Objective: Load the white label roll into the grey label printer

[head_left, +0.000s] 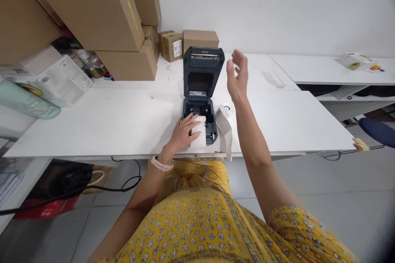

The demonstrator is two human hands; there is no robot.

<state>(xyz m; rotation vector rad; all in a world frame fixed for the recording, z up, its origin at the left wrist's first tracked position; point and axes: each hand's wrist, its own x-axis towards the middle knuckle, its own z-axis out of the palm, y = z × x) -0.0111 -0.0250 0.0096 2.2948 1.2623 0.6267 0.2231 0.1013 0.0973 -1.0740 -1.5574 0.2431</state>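
A dark label printer [200,90] stands on the white table [123,123] with its lid swung up and open. My left hand [184,130] lies flat on the strip of white label paper [199,135] coming out of the printer's front, fingers stretched. My right hand [237,74] is raised in the air just right of the open lid, fingers loosely spread, holding nothing. A second white paper roll [225,123] stands right of the printer, its loose end hanging over the table's front edge.
Stacked cardboard boxes [101,20] fill the table's back left, with small boxes [185,43] behind the printer. Packages and a green bottle [27,100] lie at far left. Another white table [333,70] with a tape roll [354,62] stands at right. Cables [123,185] trail on the floor.
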